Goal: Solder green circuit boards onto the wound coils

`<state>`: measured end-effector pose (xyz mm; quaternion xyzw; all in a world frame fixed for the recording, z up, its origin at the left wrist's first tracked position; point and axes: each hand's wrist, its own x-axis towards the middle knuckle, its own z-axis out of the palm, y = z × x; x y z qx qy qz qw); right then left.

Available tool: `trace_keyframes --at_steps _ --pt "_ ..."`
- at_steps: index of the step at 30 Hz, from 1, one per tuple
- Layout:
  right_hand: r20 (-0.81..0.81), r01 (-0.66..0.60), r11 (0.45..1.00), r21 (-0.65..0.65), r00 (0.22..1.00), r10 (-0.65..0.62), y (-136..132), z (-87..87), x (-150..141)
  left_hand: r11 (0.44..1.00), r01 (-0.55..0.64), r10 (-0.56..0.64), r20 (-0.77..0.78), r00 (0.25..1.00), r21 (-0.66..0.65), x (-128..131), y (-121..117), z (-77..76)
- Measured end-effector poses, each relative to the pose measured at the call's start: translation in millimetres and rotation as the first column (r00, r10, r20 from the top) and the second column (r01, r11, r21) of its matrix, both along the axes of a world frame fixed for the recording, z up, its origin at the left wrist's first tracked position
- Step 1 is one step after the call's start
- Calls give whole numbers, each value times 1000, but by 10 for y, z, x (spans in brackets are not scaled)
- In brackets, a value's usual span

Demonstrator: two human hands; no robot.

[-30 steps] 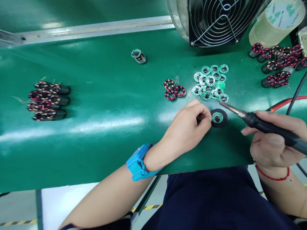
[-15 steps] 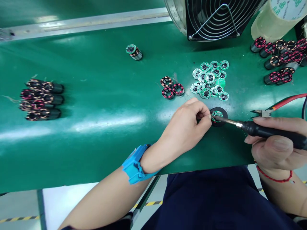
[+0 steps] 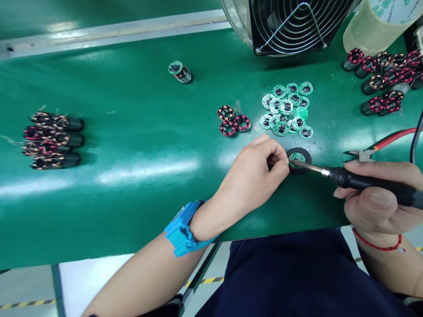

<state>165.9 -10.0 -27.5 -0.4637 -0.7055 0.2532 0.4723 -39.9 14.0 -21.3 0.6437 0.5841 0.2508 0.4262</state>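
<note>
My left hand (image 3: 256,176), with a blue wrist strap (image 3: 181,229), is pinched shut at the left edge of a black round holder (image 3: 303,153) that carries a small green circuit board (image 3: 296,157); what the fingers pinch is too small to make out. A black soldering iron (image 3: 357,181) lies gripped in my right hand (image 3: 383,200). Its metal tip touches the green board on the holder.
A pile of round green boards (image 3: 287,109) and three copper coil rings (image 3: 233,122) lie just beyond the holder. Dark coil cylinders lie at far left (image 3: 54,140) and far right (image 3: 383,79), one alone (image 3: 180,71). A wire-guarded fan (image 3: 291,24), tape roll (image 3: 376,24) and red-handled cutters (image 3: 380,147) are nearby.
The soldering iron's tip swung down from above the holder onto the green board and stays there. My left hand has kept its pinch at the holder's edge.
</note>
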Motion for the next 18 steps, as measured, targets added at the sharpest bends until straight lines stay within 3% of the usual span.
trace_keyframes --at_steps 11,18 --pt "4 22 998 66 1000 -23 17 -16 6 999 -6 6 4 1000 -34 -52 12 24" --pt "9 1 999 51 1000 -2 5 -14 23 998 58 -57 9 998 -32 -66 8 30"
